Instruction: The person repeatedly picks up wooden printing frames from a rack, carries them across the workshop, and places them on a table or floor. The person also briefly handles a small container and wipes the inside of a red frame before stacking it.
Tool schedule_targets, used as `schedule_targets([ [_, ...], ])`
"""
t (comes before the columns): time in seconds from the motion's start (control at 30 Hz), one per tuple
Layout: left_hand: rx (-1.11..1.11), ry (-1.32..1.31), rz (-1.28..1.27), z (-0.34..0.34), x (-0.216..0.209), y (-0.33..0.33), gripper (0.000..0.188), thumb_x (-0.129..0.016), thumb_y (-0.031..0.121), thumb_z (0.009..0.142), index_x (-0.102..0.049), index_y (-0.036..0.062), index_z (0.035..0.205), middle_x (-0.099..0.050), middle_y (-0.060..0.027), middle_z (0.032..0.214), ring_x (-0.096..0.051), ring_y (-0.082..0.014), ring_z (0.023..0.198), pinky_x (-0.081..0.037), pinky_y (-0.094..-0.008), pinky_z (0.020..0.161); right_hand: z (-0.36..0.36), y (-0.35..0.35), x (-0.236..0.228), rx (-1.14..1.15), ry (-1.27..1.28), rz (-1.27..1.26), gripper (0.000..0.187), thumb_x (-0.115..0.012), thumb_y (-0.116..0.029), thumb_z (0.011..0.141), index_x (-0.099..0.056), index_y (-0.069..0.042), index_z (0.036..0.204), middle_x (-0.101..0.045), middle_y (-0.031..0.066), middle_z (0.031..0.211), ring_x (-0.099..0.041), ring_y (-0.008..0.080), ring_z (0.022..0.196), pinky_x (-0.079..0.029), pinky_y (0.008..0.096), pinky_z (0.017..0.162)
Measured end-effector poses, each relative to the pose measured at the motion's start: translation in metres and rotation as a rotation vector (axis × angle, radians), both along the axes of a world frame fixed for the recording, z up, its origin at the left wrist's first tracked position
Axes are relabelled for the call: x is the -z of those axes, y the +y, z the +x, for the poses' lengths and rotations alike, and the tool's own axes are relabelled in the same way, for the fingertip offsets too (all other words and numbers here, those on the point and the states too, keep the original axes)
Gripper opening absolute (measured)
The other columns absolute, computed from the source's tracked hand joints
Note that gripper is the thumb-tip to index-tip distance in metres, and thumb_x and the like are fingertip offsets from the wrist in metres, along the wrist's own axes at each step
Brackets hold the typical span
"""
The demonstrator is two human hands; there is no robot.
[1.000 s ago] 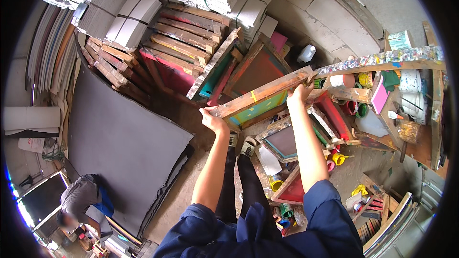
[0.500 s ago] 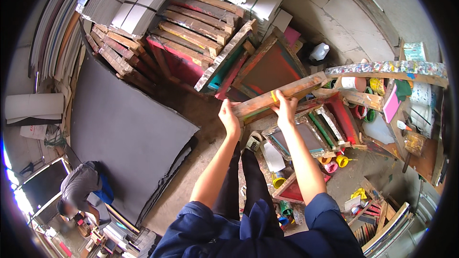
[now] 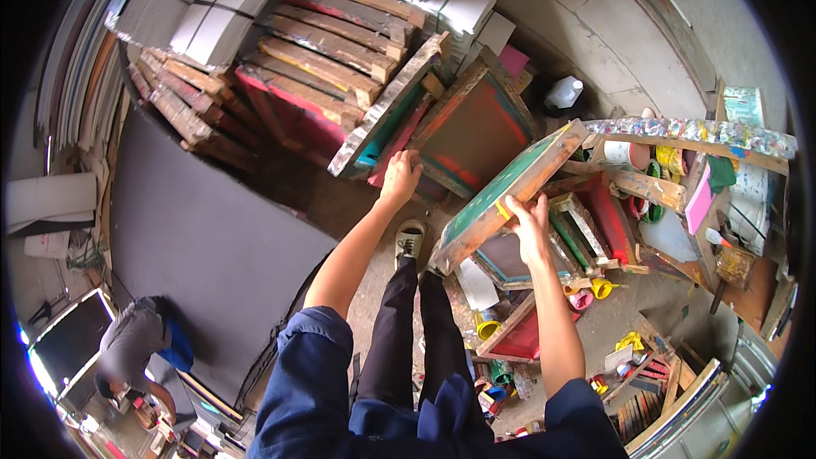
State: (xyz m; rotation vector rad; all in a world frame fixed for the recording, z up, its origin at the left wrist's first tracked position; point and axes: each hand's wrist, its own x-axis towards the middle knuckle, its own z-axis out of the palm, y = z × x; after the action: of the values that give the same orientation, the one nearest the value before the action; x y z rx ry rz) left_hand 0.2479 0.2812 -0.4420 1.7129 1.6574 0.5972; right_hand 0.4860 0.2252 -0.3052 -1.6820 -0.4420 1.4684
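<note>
My right hand grips the edge of a wooden screen-printing frame with green mesh and a yellow mark on its side. The frame is tilted, its green face turned up and to the left. My left hand is off it, fingers apart and slightly bent, with nothing in them. It is nearest to a red-edged frame and a paint-stained frame with brown mesh, both leaning beyond it; I cannot tell if it touches either. Farther left leans a frame with a whitish, paint-spattered edge.
Several wooden frames are stacked at the back, beside strapped paper bundles. A large pile of dark sheets lies to my left. More frames, paint pots and a cluttered shelf are right. Another person bends down at lower left.
My left hand has let go of the frame and moved slightly left and up. In my right hand the frame has turned from edge-on to show its green face. My view has shifted slightly.
</note>
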Motion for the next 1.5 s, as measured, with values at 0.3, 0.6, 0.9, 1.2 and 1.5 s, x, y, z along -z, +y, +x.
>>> schedule_targets([
  [0.3,0.102,0.228,0.171,0.035,0.097,0.052,0.062,-0.057,0.01,0.075,-0.027,-0.0064,0.126,-0.039,-0.0206,0.124,-0.042,-0.0336,0.106,-0.038,-0.0379,0.089,0.008,0.001,0.017,-0.035,-0.11,0.017,0.046,-0.062,-0.009,0.078,-0.035,-0.005,0.114,-0.051,0.0086,0.103,-0.053,0.0144,0.091,-0.047,0.0294,0.074],
  [0.6,0.107,0.797,0.247,0.053,0.117,0.077,0.054,-0.061,0.011,0.068,-0.04,0.0052,0.117,-0.044,-0.0093,0.101,-0.046,-0.0259,0.093,-0.045,-0.0346,0.076,0.041,-0.016,0.032,0.063,-0.049,-0.019,0.057,-0.06,-0.007,0.079,-0.028,-0.003,0.126,-0.047,0.0125,0.112,-0.048,0.0167,0.102,-0.04,0.0301,0.088],
  [0.9,0.173,0.225,-0.136,0.082,0.059,0.059,0.055,-0.063,0.011,0.063,-0.037,0.0055,0.111,-0.046,-0.0193,0.106,-0.055,-0.0378,0.085,-0.049,-0.0447,0.067,0.056,-0.027,0.04,0.017,-0.12,0.064,0.054,-0.06,-0.012,0.08,-0.03,-0.004,0.124,-0.049,0.008,0.107,-0.05,0.0125,0.095,-0.045,0.0263,0.079],
  [1.2,0.153,0.122,0.021,0.069,-0.011,0.018,0.06,-0.065,0.006,0.059,-0.037,0.0086,0.112,-0.055,-0.016,0.095,-0.055,-0.0359,0.087,-0.047,-0.0414,0.07,0.051,-0.034,0.031,-0.037,-0.051,0.142,0.05,-0.059,-0.005,0.08,-0.032,-0.002,0.122,-0.05,0.0099,0.109,-0.049,0.0147,0.099,-0.04,0.0293,0.088],
  [1.5,-0.136,0.076,-0.082,-0.002,-0.02,-0.022,0.066,-0.062,0.006,0.057,-0.032,0.012,0.116,-0.053,-0.018,0.095,-0.056,-0.0344,0.08,-0.045,-0.039,0.068,0.02,-0.014,0.105,-0.114,-0.141,0.145,0.054,-0.064,-0.011,0.076,-0.033,-0.001,0.119,-0.059,0.0093,0.091,-0.058,0.0143,0.08,-0.047,0.0272,0.072],
])
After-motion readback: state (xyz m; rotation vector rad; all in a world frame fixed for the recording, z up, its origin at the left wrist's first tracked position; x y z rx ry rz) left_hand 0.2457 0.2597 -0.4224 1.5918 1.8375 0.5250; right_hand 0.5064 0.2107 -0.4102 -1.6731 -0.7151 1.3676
